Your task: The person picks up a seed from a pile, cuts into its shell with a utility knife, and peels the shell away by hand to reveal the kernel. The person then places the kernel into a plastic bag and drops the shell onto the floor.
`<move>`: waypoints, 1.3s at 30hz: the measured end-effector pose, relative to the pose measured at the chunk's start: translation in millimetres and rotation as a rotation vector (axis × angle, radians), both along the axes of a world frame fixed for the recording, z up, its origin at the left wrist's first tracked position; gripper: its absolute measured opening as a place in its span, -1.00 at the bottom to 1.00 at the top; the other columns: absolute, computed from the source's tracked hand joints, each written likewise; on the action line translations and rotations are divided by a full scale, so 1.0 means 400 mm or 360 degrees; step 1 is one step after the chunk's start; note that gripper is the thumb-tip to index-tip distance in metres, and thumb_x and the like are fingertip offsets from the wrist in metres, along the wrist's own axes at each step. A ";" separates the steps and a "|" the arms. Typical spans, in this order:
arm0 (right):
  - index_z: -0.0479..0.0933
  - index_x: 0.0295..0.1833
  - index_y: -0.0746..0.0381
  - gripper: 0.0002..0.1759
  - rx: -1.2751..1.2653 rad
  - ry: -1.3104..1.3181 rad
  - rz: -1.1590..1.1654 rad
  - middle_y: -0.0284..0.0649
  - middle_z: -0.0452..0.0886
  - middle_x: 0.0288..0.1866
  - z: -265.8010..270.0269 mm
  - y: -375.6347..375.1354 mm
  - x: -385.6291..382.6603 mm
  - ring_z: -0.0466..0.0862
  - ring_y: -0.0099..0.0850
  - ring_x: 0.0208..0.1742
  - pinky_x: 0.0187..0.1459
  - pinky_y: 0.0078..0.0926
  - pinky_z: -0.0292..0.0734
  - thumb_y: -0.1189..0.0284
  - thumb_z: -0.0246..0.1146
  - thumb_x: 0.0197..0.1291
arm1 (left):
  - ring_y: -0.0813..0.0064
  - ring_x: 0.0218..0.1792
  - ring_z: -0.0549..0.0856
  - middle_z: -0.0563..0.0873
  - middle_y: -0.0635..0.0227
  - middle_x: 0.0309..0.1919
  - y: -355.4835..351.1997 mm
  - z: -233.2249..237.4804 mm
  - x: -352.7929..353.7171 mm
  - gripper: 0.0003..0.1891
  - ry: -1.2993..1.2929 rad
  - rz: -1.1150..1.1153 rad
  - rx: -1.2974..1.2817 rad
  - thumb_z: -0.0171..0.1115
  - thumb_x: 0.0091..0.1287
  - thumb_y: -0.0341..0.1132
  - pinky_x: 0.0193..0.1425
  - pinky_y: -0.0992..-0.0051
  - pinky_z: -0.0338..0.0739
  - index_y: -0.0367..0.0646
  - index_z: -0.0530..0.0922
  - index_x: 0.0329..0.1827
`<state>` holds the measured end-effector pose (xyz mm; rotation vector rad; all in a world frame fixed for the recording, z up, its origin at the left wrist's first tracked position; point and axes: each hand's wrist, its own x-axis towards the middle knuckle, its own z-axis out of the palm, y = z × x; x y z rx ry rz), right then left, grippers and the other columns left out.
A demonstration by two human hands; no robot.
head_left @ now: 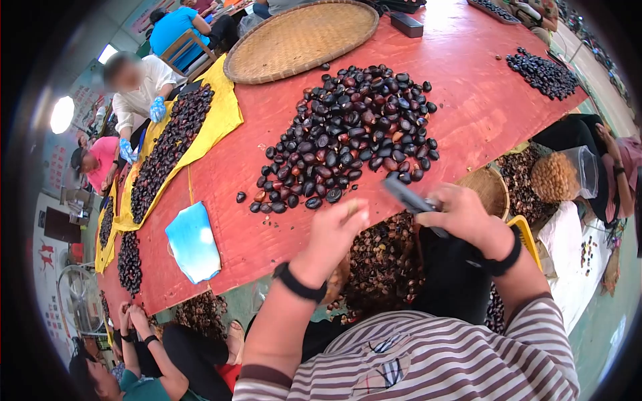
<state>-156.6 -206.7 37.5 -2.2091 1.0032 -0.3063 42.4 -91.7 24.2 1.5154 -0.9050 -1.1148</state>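
red table ends just before the hands; left hand pinches a nut, right hand grips a dark tool.

shirt: brown-and-white stripes, short sleeves; left hand: black wristband; right hand: black wristband

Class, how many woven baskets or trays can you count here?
2: a large flat tray on the red table, far end; a small basket just beyond the right hand. Others may be hidden.
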 end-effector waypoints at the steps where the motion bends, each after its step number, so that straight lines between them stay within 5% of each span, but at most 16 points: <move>1: 0.52 -0.43 0.25 -0.76 0.0326 -0.0018 -0.0127 -0.33 0.50 -0.47 0.024 -0.006 -0.031 0.50 -0.51 -0.49 -0.46 -0.59 0.37 0.34 0.32 -0.24 | 0.69 -0.35 0.57 0.62 0.32 -0.34 -0.045 -0.018 -0.010 -0.74 -0.0020 0.0045 -0.0023 0.15 0.12 -0.42 -0.29 0.69 0.45 -0.36 0.49 -0.14; 5: 0.51 -0.35 0.33 -0.75 0.1272 -0.0447 -0.0395 -0.40 0.49 -0.42 0.022 -0.034 -0.129 0.43 -0.68 -0.48 -0.47 -0.77 0.31 0.42 0.30 -0.17 | 0.63 -0.36 0.56 0.58 0.37 -0.28 -0.162 -0.090 -0.033 -0.66 -0.0466 0.0016 0.0073 0.19 0.10 -0.40 -0.27 0.65 0.47 -0.36 0.45 -0.07; 9: 0.47 -0.10 0.31 -0.67 0.1443 -0.0830 -0.0296 -0.39 0.54 -0.35 0.028 -0.036 -0.145 0.45 -0.69 -0.37 -0.30 -0.75 0.35 0.53 0.19 -0.06 | 0.43 -0.35 0.58 0.58 0.32 -0.26 -0.208 -0.081 -0.049 -0.63 -0.1073 -0.0047 0.0237 0.25 0.00 -0.31 -0.22 0.53 0.47 -0.20 0.48 -0.09; 14: 0.44 -0.01 0.26 -0.59 0.1255 -0.0711 -0.0169 -0.41 0.53 -0.38 0.003 -0.042 -0.148 0.43 -0.71 -0.41 -0.34 -0.75 0.35 0.51 0.22 -0.08 | 0.33 -0.34 0.58 0.58 0.28 -0.28 -0.209 -0.075 -0.059 -0.70 -0.1261 -0.0035 0.0152 0.25 -0.04 -0.29 -0.24 0.44 0.47 -0.11 0.53 -0.20; 18: 0.42 0.03 0.18 -0.53 0.1068 -0.0394 0.0049 -0.44 0.51 -0.53 -0.032 -0.043 -0.099 0.38 -0.73 -0.53 -0.45 -0.75 0.33 0.46 0.26 -0.10 | 0.71 -0.46 0.55 0.59 0.41 -0.44 -0.149 -0.084 -0.020 -0.78 -0.0720 -0.0044 0.0201 0.21 0.01 -0.48 -0.34 0.69 0.44 -0.29 0.50 -0.25; 22: 0.43 0.01 0.07 -0.53 -0.0249 -0.0096 0.0466 -0.28 0.54 -0.58 -0.026 -0.006 -0.014 0.53 -0.41 -0.60 -0.54 -0.50 0.39 0.45 0.25 -0.14 | 0.58 -0.51 0.60 0.61 0.29 -0.52 -0.029 -0.082 0.007 -0.73 -0.0772 0.0109 0.0187 0.19 0.01 -0.39 -0.41 0.58 0.46 -0.19 0.52 -0.18; 23: 0.43 -0.01 0.07 -0.56 -0.0329 -0.0007 0.0477 -0.18 0.54 -0.53 -0.021 0.005 0.010 0.54 -0.18 -0.49 -0.45 -0.28 0.42 0.45 0.16 -0.15 | 0.48 -0.50 0.61 0.61 0.24 -0.51 -0.004 -0.080 0.020 -0.70 -0.0950 0.0088 0.0167 0.21 0.00 -0.35 -0.41 0.52 0.46 -0.18 0.53 -0.16; 29: 0.42 0.01 0.08 -0.55 -0.0538 0.0157 0.0824 -0.17 0.54 -0.55 -0.018 0.030 0.101 0.56 -0.23 -0.51 -0.50 -0.29 0.42 0.49 0.10 -0.12 | 0.31 -0.50 0.59 0.58 0.17 -0.55 0.046 -0.054 0.058 -0.69 -0.1271 -0.0046 0.0242 0.23 -0.03 -0.28 -0.41 0.44 0.46 -0.18 0.54 -0.20; 32: 0.41 0.03 0.07 -0.54 -0.0601 0.0270 0.0877 -0.18 0.54 -0.56 -0.013 0.032 0.127 0.56 -0.25 -0.51 -0.52 -0.30 0.43 0.51 0.06 -0.11 | 0.63 -0.54 0.57 0.61 0.31 -0.56 0.045 -0.065 0.069 -0.67 -0.1131 -0.0083 0.0264 0.23 0.04 -0.38 -0.47 0.62 0.44 -0.34 0.49 -0.12; 38: 0.38 0.06 0.09 -0.54 -0.0651 0.0366 0.0955 -0.19 0.53 -0.56 -0.012 0.033 0.148 0.57 -0.25 -0.52 -0.54 -0.32 0.44 0.52 0.02 -0.07 | 0.69 -0.57 0.54 0.59 0.35 -0.59 0.042 -0.091 0.086 -0.70 -0.0873 -0.0085 0.0224 0.20 0.06 -0.43 -0.50 0.67 0.42 -0.40 0.49 -0.15; 39: 0.38 0.06 0.10 -0.54 -0.0652 0.0368 0.0964 -0.19 0.53 -0.57 -0.010 0.032 0.151 0.57 -0.25 -0.52 -0.54 -0.32 0.44 0.52 0.02 -0.07 | 0.57 -0.57 0.55 0.58 0.28 -0.59 0.042 -0.090 0.087 -0.71 -0.0840 -0.0057 0.0240 0.21 0.03 -0.39 -0.48 0.60 0.43 -0.35 0.51 -0.18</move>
